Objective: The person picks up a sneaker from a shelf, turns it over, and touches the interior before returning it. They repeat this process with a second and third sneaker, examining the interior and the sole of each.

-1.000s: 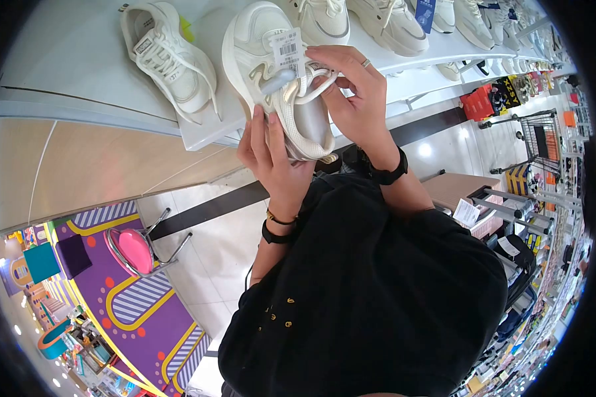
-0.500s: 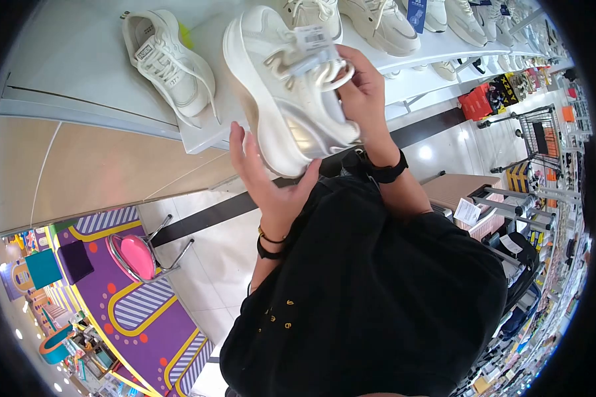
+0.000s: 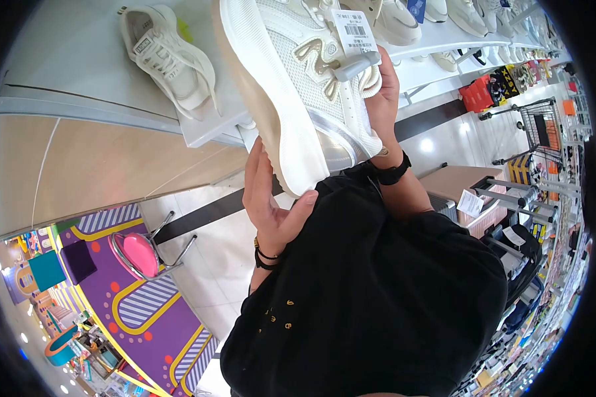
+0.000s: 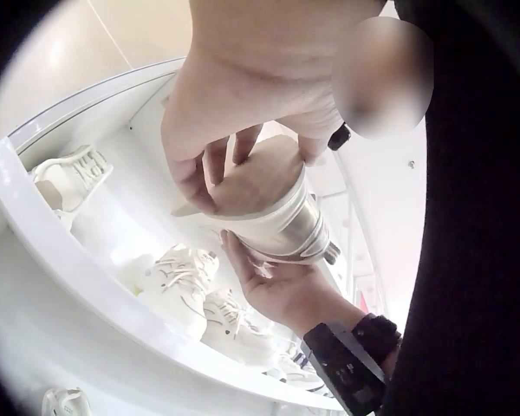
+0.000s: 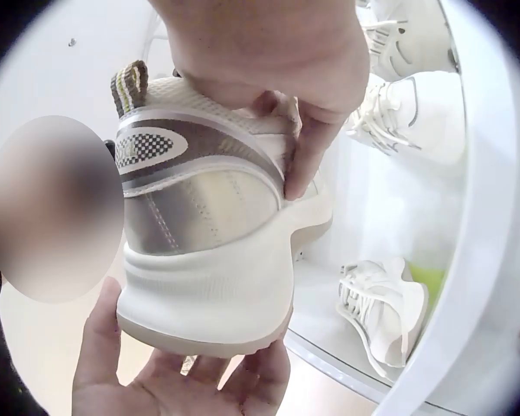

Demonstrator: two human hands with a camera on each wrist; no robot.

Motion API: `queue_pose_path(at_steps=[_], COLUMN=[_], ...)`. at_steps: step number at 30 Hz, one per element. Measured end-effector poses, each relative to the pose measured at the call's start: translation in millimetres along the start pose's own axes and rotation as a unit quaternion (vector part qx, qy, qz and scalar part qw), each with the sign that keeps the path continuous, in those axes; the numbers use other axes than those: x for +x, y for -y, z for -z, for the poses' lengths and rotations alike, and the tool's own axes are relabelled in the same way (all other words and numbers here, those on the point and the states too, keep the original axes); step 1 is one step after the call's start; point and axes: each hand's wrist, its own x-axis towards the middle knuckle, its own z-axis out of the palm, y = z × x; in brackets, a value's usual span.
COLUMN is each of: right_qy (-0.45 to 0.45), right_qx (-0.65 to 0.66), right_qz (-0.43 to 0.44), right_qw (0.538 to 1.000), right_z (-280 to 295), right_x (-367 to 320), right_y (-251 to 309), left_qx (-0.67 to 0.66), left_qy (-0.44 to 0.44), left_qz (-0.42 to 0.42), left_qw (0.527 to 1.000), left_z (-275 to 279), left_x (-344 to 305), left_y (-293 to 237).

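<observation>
A white chunky sneaker [image 3: 291, 112] is held tilted on its side, with its thick sole facing left in the head view. A white price tag [image 3: 356, 32] with a barcode hangs at its laces. My right hand [image 3: 385, 106] grips the far upper side by the opening; in the right wrist view its fingers reach down over the upper. My left hand [image 3: 271, 215] holds the heel end of the sole, thumb at the heel edge. The left wrist view shows its bent fingers against the beige outsole [image 4: 258, 182]. Another white sneaker [image 3: 172, 63] stands on the shelf to the left.
The white shelf [image 3: 208, 135] runs along the front with several white sneakers [image 3: 397, 23] on it. At the right are a pink suitcase [image 3: 460, 192] and a shopping cart [image 3: 540, 132]. A pink stool [image 3: 140, 257] stands at lower left.
The sneaker has come up closer to the head camera and turned, showing its side and sole. My left hand shifted from its side to the heel; my right hand went from the laces to the far side.
</observation>
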Motion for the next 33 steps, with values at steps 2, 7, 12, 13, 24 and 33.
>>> queue_pose_path(at_steps=[2,7,12,13,24,33], right_qy=[0.004,-0.009,-0.025,-0.030,-0.038,-0.006], right_qx=[0.006,0.013,0.043,0.049,-0.009,-0.045], right_qz=[0.006,0.023,0.016,0.017,0.040,0.068], right_qw=[1.000,1.000,0.999,0.998,0.998,0.997], right_z=[2,10,16,19,46,70], right_x=[-3,-4,-2,-1,26,39], right_y=[1,3,15,17,37,49], left_qx=[0.028,0.058,0.080,0.080,-0.031,-0.001], left_qy=[0.013,0.040,0.045,0.047,-0.030,-0.013], left_qz=[-0.010,-0.039,-0.050,-0.052,-0.006,0.008], left_qw=[0.999,0.997,0.994,0.994,0.999,1.000], left_z=[3,-1,-11,-14,-56,-72], left_x=[2,4,5,6,22,23], left_y=[-6,-5,-4,-4,-12,-6])
